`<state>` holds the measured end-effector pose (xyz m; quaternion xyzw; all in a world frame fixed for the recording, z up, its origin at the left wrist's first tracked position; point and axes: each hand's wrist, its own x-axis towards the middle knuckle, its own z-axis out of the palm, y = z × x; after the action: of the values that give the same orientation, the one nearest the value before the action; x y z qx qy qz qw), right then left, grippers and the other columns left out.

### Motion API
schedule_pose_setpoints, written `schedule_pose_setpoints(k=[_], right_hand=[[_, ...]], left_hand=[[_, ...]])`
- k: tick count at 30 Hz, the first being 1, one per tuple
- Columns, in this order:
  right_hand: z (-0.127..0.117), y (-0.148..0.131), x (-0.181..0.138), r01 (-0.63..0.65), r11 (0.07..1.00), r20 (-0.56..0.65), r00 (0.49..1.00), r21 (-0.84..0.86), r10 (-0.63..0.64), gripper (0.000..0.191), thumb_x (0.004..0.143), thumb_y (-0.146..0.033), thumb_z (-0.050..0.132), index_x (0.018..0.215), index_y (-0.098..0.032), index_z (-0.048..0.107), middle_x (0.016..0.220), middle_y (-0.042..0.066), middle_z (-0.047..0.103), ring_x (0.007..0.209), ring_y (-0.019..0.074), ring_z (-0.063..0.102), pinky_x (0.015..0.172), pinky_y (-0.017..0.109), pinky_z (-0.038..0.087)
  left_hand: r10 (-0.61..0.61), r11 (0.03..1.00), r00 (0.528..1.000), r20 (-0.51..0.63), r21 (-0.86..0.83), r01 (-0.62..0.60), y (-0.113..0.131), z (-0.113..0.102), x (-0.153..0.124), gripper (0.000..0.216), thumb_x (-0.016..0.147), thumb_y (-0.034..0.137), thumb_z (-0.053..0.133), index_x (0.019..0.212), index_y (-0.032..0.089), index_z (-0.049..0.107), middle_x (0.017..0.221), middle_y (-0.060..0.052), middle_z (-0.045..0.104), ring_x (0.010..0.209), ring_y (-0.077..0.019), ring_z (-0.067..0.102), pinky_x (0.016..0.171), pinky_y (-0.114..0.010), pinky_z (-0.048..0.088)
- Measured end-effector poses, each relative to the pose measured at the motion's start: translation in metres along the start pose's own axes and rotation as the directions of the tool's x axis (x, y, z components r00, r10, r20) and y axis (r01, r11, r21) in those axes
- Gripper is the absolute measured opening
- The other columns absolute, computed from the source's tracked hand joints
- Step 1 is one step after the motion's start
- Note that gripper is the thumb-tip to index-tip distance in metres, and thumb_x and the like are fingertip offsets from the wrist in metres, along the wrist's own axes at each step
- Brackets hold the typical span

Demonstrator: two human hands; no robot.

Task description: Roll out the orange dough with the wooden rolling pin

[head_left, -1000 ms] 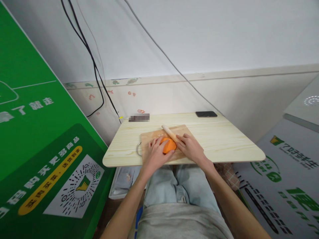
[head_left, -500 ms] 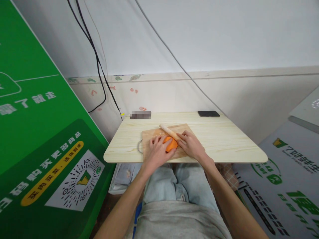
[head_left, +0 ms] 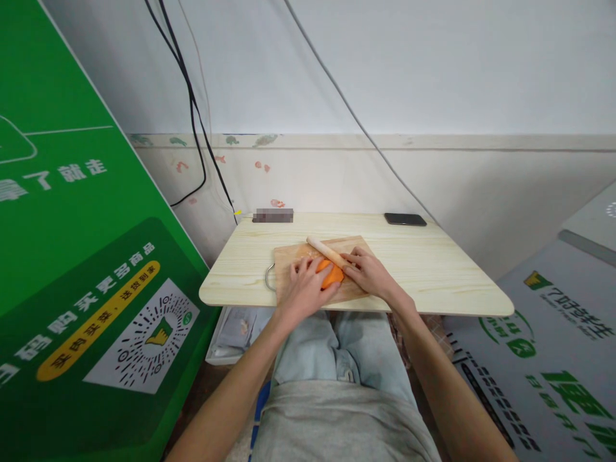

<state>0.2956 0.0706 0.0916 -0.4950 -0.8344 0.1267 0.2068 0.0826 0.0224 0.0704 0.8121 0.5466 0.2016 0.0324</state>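
Note:
A wooden cutting board with a metal handle at its left end lies near the table's front edge. On it is a flat, smooth orange piece of dough. My left hand grips the dough from the left, its fingers curled over the top and the thumb at the near edge. A pale wooden rolling pin slants across the board along the dough's far right side. My right hand is closed round the pin's near right end, hiding that end. Whether the pin presses on the dough's edge I cannot tell.
The pale wooden table stands against a wall. A black phone lies at its back right, and a blurred dark object at its back left. A green printed panel rises at left; a grey printed cabinet stands at right.
My view has shifted slightly. My hands, the dough and the rolling pin keep nearly the same places on the board.

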Motion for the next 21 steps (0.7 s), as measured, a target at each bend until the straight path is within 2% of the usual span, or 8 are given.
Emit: schedule_pose_setpoints(k=[5,13,18,21], right_hand=[[0.001,-0.006,-0.001,-0.024,0.999,-0.009,1.0,-0.036,0.024,0.041,0.103,-0.021,0.058,0.14,-0.014,0.074,0.105,0.008,0.066,0.093,0.0214,0.067,0.088,0.029,0.048],[0.007,-0.026,-0.008,-0.093,0.99,-0.043,0.995,-0.107,0.089,0.031,0.105,-0.021,0.051,0.118,-0.013,0.078,0.106,0.011,0.066,0.09,0.0213,0.064,0.087,0.031,0.047],[0.014,-0.026,-0.013,-0.105,0.991,-0.117,0.989,-0.083,0.095,0.031,0.104,-0.021,0.053,0.124,-0.016,0.077,0.107,0.011,0.067,0.098,0.0233,0.065,0.092,0.031,0.048],[0.014,-0.021,-0.015,-0.133,0.99,-0.116,0.985,-0.044,0.127,0.031,0.106,-0.023,0.053,0.124,-0.016,0.077,0.107,0.011,0.067,0.101,0.0237,0.066,0.092,0.031,0.048]], left_hand=[[0.011,1.0,1.0,-0.017,-0.002,-0.011,0.001,0.0,-0.001,0.04,0.107,0.052,0.06,0.139,0.031,0.072,0.151,-0.008,0.064,0.136,-0.0368,0.052,0.114,-0.056,0.039],[0.01,1.0,1.0,-0.01,0.005,-0.009,0.001,0.001,-0.001,0.038,0.107,0.051,0.061,0.138,0.031,0.071,0.151,-0.009,0.065,0.135,-0.0363,0.053,0.113,-0.056,0.039],[-0.014,1.0,1.0,-0.006,-0.011,0.014,0.001,0.001,0.0,0.037,0.105,0.051,0.062,0.136,0.034,0.073,0.155,-0.006,0.063,0.138,-0.0363,0.052,0.115,-0.057,0.039],[-0.014,0.999,1.0,-0.007,-0.038,0.014,-0.002,0.0,-0.001,0.042,0.099,0.046,0.068,0.138,0.032,0.072,0.164,-0.006,0.056,0.142,-0.0369,0.05,0.116,-0.058,0.04]])
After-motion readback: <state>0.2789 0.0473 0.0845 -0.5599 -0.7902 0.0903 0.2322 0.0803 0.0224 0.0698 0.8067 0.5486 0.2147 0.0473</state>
